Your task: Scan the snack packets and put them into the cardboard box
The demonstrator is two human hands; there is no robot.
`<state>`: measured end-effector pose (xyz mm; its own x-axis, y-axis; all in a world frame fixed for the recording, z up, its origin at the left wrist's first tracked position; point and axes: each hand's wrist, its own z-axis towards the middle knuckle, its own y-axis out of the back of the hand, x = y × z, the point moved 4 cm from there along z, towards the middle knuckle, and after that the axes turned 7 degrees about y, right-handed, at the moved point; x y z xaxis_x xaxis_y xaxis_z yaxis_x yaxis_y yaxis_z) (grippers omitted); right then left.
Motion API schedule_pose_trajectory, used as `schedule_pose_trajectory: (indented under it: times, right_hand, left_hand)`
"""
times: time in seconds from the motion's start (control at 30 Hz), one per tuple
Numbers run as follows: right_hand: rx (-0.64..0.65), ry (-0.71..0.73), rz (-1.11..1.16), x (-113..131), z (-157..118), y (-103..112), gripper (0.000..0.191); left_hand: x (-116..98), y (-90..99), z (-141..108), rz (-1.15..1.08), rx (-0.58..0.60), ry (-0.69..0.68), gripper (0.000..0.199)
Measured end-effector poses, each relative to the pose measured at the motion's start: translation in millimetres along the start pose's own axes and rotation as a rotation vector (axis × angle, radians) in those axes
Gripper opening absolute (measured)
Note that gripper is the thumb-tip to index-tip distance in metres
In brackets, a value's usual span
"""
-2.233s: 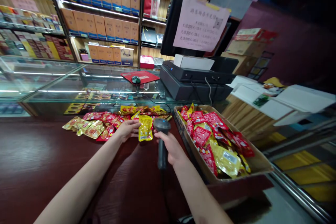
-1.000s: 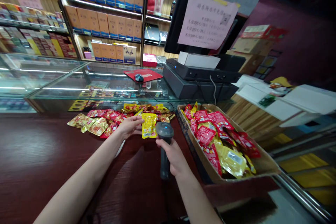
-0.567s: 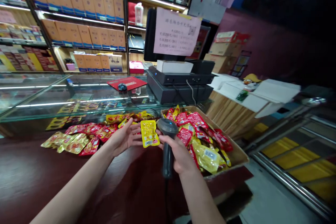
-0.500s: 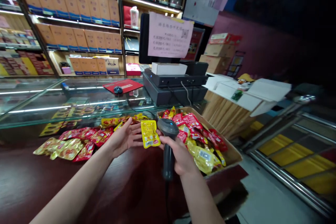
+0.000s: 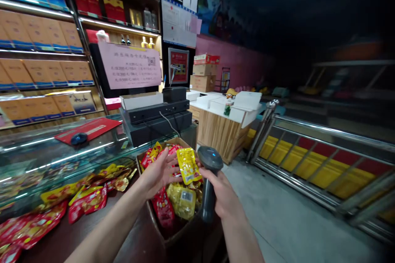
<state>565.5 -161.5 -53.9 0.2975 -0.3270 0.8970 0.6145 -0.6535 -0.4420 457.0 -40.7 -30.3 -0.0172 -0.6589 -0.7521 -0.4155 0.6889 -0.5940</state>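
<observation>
In my right hand (image 5: 224, 195) is a dark handheld barcode scanner (image 5: 210, 160), its head tilted up with a small blue light on top. A small yellow snack packet (image 5: 188, 166) sits at that hand's fingertips, which appear to pinch its right edge. My left hand (image 5: 159, 174) is open, fingers stretched toward the packet's left edge; whether they touch it I cannot tell. Both hands are above a cardboard box (image 5: 174, 236) of red and yellow snack packets. One yellow-green packet (image 5: 182, 201) in it shows a barcode.
More red and yellow packets (image 5: 88, 202) lie on the dark counter at left, by a glass display case (image 5: 101, 154). Behind stand a monitor with a pink notice (image 5: 131, 65) and black register equipment (image 5: 157, 121). A metal railing (image 5: 308, 168) runs along the right.
The view has swung right. Both hands and the yellow packet have gone from over the counter to above the box. The scanner stays in my right hand.
</observation>
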Motion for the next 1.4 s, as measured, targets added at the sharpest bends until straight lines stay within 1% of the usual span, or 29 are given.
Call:
schedule_pose_trajectory:
  times: [0.03, 0.1, 0.17, 0.27, 0.37, 0.5, 0.57, 0.67, 0.77, 0.87, 0.93, 1.0, 1.1, 1.2, 1.27, 1.33, 1.4]
  right_hand:
    - [-0.037, 0.018, -0.006, 3.2, 2.3, 8.7, 0.038]
    - [-0.103, 0.022, -0.017, 7.1, 4.9, 21.0, 0.04]
    - [-0.108, 0.003, -0.012, 7.9, 4.9, 23.1, 0.039]
    - [-0.036, -0.022, -0.012, 3.3, 0.6, 8.6, 0.035]
    - [0.026, -0.058, -0.053, -11.5, -9.5, -19.2, 0.037]
    - [0.114, -0.187, -0.144, -47.2, -32.2, -68.4, 0.041]
    - [0.214, -0.218, -0.143, -66.5, -45.4, -96.9, 0.038]
    - [0.368, -0.241, -0.111, -95.5, -62.4, -136.6, 0.033]
    - [0.413, -0.295, -0.137, -127.1, -70.2, -162.3, 0.032]
    - [0.426, -0.35, -0.165, -157.4, -70.4, -175.7, 0.034]
    - [0.432, -0.396, -0.173, -173.8, -69.3, -179.9, 0.033]
    - [0.424, -0.423, -0.175, -185.4, -67.7, -182.6, 0.032]
    - [0.394, -0.439, -0.18, -196.4, -63.5, -187.7, 0.031]
    - [0.385, -0.42, -0.182, -206.1, -56.4, -196.9, 0.029]
    - [0.376, -0.393, -0.186, -214.4, -49.8, -204.1, 0.027]
    - [0.354, -0.382, -0.192, -224.7, -42.7, -210.8, 0.025]
    - [0.326, -0.408, -0.182, -235.5, -37.0, -216.4, 0.02]
  left_hand:
    - [3.3, -2.6, 6.7, 0.011, -0.022, 0.007, 0.058]
    - [8.4, -1.9, 14.8, 0.026, -0.083, 0.017, 0.058]
    - [10.6, 4.1, 15.2, 0.025, -0.124, 0.017, 0.059]
    - [9.0, 19.5, 1.7, 0.009, -0.14, -0.009, 0.06]
    - [5.0, 42.9, -25.6, -0.014, -0.175, -0.061, 0.06]
    - [0.1, 85.4, -77.6, -0.065, -0.247, -0.128, 0.058]
    - [-2.4, 111.9, -107.6, -0.087, -0.311, -0.173, 0.055]
    - [-4.0, 157.2, -151.4, -0.117, -0.456, -0.243, 0.051]
    - [-3.8, 203.4, -186.4, -0.124, -0.634, -0.323, 0.05]
    - [-4.0, 240.1, -206.9, -0.102, -0.779, -0.357, 0.049]
    - [-6.1, 256.0, -212.7, -0.062, -0.834, -0.359, 0.048]
    - [-9.1, 266.2, -213.8, -0.011, -0.861, -0.359, 0.049]
    - [-9.6, 275.5, -208.4, 0.048, -0.843, -0.338, 0.051]
    - [-4.2, 282.4, -198.5, 0.126, -0.813, -0.303, 0.049]
    - [0.3, 286.2, -192.0, 0.233, -0.828, -0.298, 0.042]
    - [4.3, 289.4, -186.6, 0.381, -0.873, -0.304, 0.033]
    - [8.3, 291.6, -182.5, 0.532, -0.914, -0.311, 0.031]
